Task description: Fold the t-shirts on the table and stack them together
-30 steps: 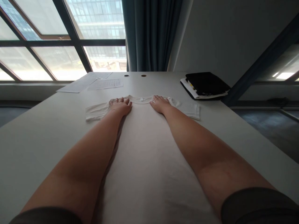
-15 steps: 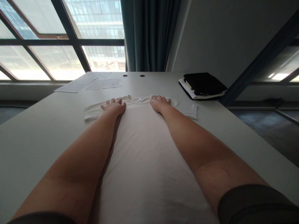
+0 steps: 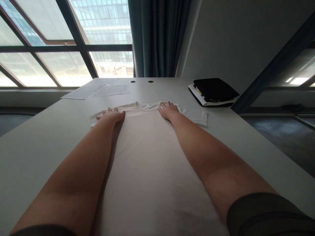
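A white T-shirt (image 3: pixel 147 150) lies spread on the table, its collar at the far end and its body running toward me. My left hand (image 3: pixel 111 115) rests on the left sleeve near the shoulder, fingers spread, holding nothing. On the right shoulder, beside the collar, my right hand (image 3: pixel 169 110) lies flat with its fingers apart. Both sleeves stick out past my hands. My forearms cover parts of the shirt's side edges.
The white table (image 3: pixel 44 144) carries paper sheets (image 3: pixel 110 90) at the far left and a black folder or notebook stack (image 3: pixel 215 90) at the far right. Two round holes sit near its far edge, before a blue curtain (image 3: pixel 157 39).
My left hand has slid left, from beside the collar outward along the sleeve. My right hand has stayed on the right shoulder. The view has tilted slightly.
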Demonstrator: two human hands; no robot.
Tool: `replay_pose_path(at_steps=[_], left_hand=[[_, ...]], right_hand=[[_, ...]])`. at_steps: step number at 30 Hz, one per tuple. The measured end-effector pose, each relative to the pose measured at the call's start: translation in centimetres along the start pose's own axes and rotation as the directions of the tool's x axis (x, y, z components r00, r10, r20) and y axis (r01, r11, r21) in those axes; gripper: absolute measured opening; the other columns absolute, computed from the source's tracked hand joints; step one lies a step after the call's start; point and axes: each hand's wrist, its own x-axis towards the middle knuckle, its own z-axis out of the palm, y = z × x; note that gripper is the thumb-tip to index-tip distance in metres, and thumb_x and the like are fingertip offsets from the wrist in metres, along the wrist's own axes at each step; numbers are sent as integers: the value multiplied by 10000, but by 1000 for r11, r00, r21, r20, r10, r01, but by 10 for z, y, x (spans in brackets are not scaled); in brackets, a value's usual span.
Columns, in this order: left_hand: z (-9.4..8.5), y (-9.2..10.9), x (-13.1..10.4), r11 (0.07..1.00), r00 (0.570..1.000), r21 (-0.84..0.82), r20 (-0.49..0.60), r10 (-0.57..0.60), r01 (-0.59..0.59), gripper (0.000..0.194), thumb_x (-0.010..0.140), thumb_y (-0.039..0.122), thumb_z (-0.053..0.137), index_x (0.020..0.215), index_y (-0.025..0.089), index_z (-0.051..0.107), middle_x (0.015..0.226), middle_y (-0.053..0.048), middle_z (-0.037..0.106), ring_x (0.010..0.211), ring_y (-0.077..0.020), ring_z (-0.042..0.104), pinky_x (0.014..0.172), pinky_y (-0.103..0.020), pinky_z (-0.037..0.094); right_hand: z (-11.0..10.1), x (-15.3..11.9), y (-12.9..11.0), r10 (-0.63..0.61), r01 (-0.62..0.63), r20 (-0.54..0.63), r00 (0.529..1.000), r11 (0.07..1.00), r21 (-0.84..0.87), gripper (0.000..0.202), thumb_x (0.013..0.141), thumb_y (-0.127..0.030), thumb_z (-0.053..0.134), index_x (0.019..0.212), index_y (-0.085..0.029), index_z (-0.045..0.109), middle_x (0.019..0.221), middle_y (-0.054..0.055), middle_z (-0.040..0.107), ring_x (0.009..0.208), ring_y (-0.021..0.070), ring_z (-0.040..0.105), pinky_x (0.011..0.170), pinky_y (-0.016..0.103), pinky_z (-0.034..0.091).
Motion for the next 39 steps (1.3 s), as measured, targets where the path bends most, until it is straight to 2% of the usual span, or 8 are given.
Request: replay_pose_path(at_steps=[5, 11, 15, 18, 21, 23, 33, 39], left_hand=[[-7, 6, -17, 985, 984, -61, 96, -153, 159, 899, 945, 775, 200, 1726, 329, 224, 1811, -77, 67, 1642, -458, 35, 1171, -828, 202], [-12, -2, -17, 996, 991, -60, 113, -65, 72, 918, 958, 774, 232, 1731, 280, 213, 1801, -133, 56, 1637, -476, 52, 1141, -841, 225], [-11, -40, -19, 998, 996, -33, 73, 54, -52, 773, 1005, 662, 324, 1706, 336, 297, 1787, -123, 172, 1630, -436, 173, 1186, -793, 211], [-7, -79, -23, 992, 991, -5, -33, 126, -126, 708, 1033, 554, 353, 1686, 279, 372, 1758, -148, 270, 1601, -416, 281, 1231, -691, 262], [-3, -110, -24, 995, 995, -9, -22, 97, -97, 710, 1047, 512, 305, 1691, 220, 363, 1759, -161, 264, 1613, -400, 260, 1248, -657, 274], [-1, -119, -23, 999, 999, -8, -9, 49, -49, 745, 1042, 544, 265, 1700, 203, 336, 1773, -152, 228, 1629, -395, 211, 1267, -658, 232], [-9, -110, -29, 998, 999, -55, -30, -26, 24, 824, 958, 606, 375, 1675, 199, 399, 1761, -159, 258, 1613, -426, 244, 1270, -652, 234], [-7, -112, -29, 996, 997, -89, -71, -34, 28, 823, 914, 594, 450, 1650, 227, 448, 1726, -158, 354, 1593, -450, 283, 1260, -668, 242]], right_hand=[[0, 0, 2, -12, 12, -4, 1000, 1000, 25, 737, 1077, -613, 290, 1718, -250, 275, 1794, 171, 153, 1644, 344, 164, 1309, 509, 111], [-5, -7, 0, -11, 11, 17, 1000, 1000, 17, 740, 1079, -615, 273, 1724, -254, 253, 1801, 156, 124, 1649, 340, 141, 1310, 514, 97], [-5, -7, -1, 4, -4, 17, 1000, 1000, 9, 741, 1078, -626, 262, 1725, -266, 248, 1801, 150, 132, 1649, 339, 144, 1306, 531, 107], [-4, -5, -1, -3, 3, 14, 1000, 1000, 8, 742, 1076, -638, 261, 1724, -277, 251, 1802, 141, 137, 1647, 339, 151, 1306, 535, 106], [-2, -3, 1, -6, 6, 14, 1000, 1000, 3, 739, 1076, -639, 265, 1725, -286, 247, 1804, 136, 130, 1645, 345, 156, 1307, 531, 104], [-1, -2, 2, -6, 6, 9, 1000, 1000, -1, 739, 1077, -637, 266, 1725, -281, 245, 1803, 144, 131, 1644, 348, 157, 1306, 523, 102], [-11, -6, 6, 34, -33, -27, 999, 999, 21, 705, 1098, -588, 271, 1722, -262, 256, 1801, 154, 128, 1652, 313, 138, 1305, 504, 121], [-24, -32, 70, 61, -61, 25, 998, 998, 22, 717, 1112, -514, 210, 1731, -153, 187, 1782, 189, 173, 1647, 304, 185, 1301, 525, 177]])
